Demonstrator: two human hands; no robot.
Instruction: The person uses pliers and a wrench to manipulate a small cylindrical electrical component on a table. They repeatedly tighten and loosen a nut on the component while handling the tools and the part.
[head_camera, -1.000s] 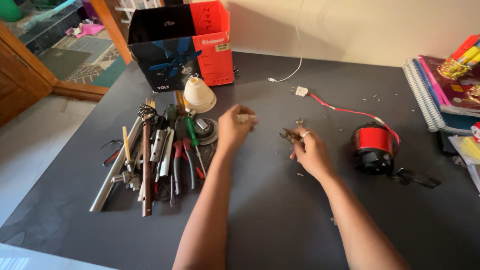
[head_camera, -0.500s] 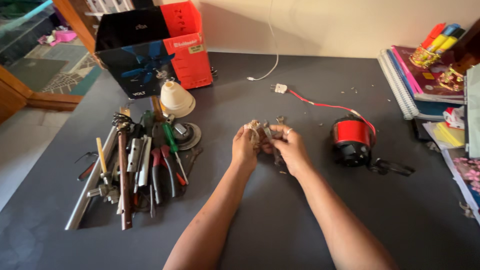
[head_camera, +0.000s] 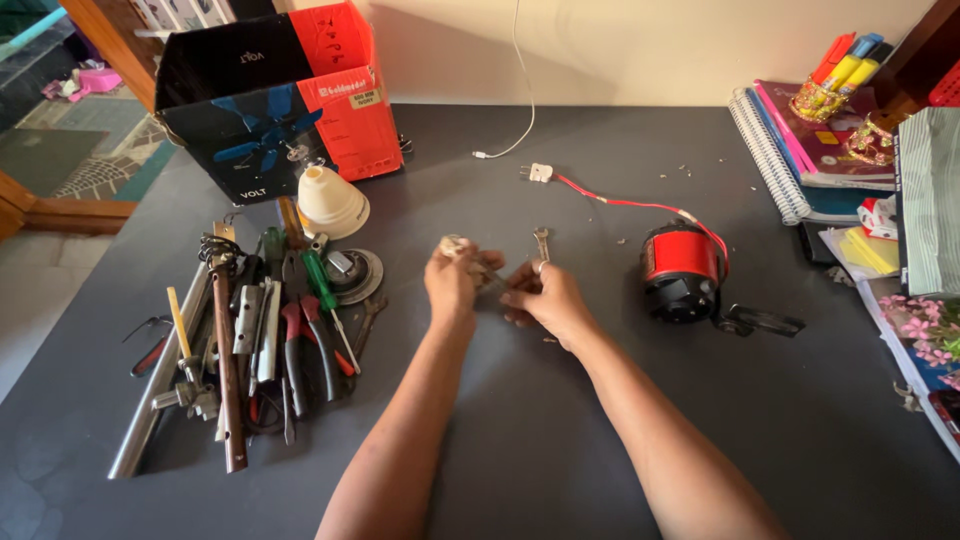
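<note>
My left hand (head_camera: 452, 283) is closed around a small pale metal part (head_camera: 454, 244) that sticks out above the fingers. My right hand (head_camera: 545, 297) grips a small spanner (head_camera: 541, 243), whose open end shows above the knuckles. The two hands meet in the middle of the dark table (head_camera: 520, 420), fingertips nearly touching; what lies between them is hidden. A red and black motor (head_camera: 679, 270) with a red cable (head_camera: 620, 203) and a white plug (head_camera: 540, 173) lies to the right of my right hand.
A heap of tools (head_camera: 255, 330), pliers, screwdrivers and metal bars, lies at the left, with a cream cone-shaped part (head_camera: 331, 203) and a metal disc (head_camera: 352, 273). A black and red box (head_camera: 270, 100) stands behind it. Notebooks and pens (head_camera: 830, 130) fill the right edge.
My hands, apart a second ago, came together at the table's middle and have stayed there. The view shifted slightly.
</note>
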